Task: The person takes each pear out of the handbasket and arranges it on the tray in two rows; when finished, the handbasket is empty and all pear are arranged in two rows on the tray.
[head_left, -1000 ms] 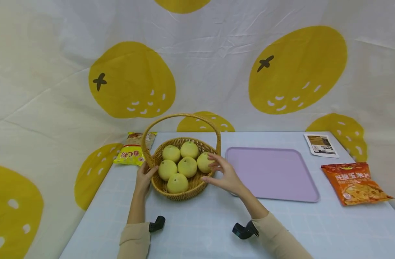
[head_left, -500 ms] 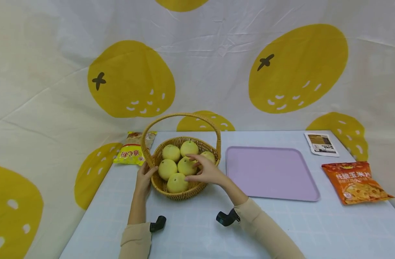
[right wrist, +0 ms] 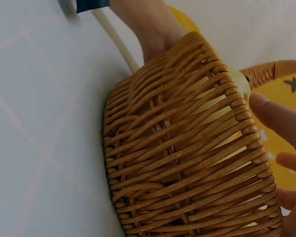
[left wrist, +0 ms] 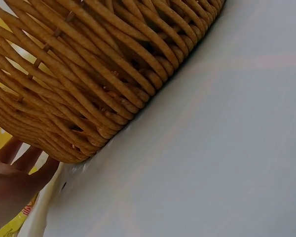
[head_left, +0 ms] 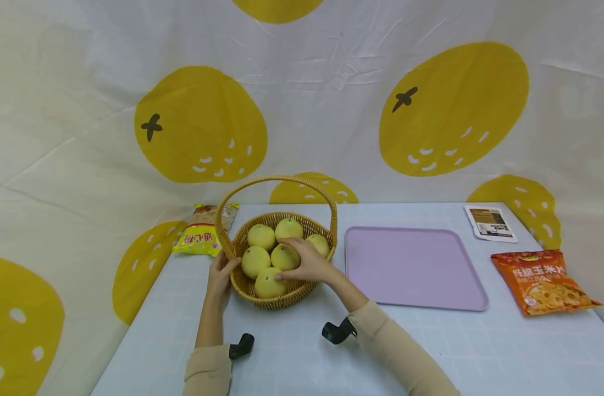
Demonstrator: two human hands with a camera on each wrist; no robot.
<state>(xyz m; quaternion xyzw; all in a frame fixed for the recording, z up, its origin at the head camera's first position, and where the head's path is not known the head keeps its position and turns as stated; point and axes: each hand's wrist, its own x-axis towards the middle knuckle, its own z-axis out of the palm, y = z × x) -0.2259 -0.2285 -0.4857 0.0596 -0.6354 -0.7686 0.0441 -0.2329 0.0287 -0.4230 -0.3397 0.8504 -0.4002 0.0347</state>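
A woven wicker basket (head_left: 269, 302) with a tall arched handle holds several round yellow pears. My left hand (head_left: 220, 278) grips its left side, thumb over the rim by the handle's base and fingers outside; in the left wrist view these fingers (left wrist: 37, 163) lie against the wicker. Over the basket's right side reaches my right hand (head_left: 309, 261), its thumb and fingers spread around the middle pear (head_left: 284, 257). The thumb tip is at the front pear (head_left: 268, 285). Firm contact is not plain. The right wrist view shows the right thumb (right wrist: 274, 113) above the rim.
A lilac tray (head_left: 405, 267) lies right of the basket. An orange snack bag (head_left: 544, 283) and a small white-and-brown packet (head_left: 491, 224) lie farther right. Behind the left hand is a yellow bag (head_left: 200, 234). A patterned curtain (head_left: 321, 121) hangs behind the table.
My right hand has moved left from the right-hand pear to the middle pear, slowing over the last half second. The left hand stays on the basket's rim, and the basket has not moved.
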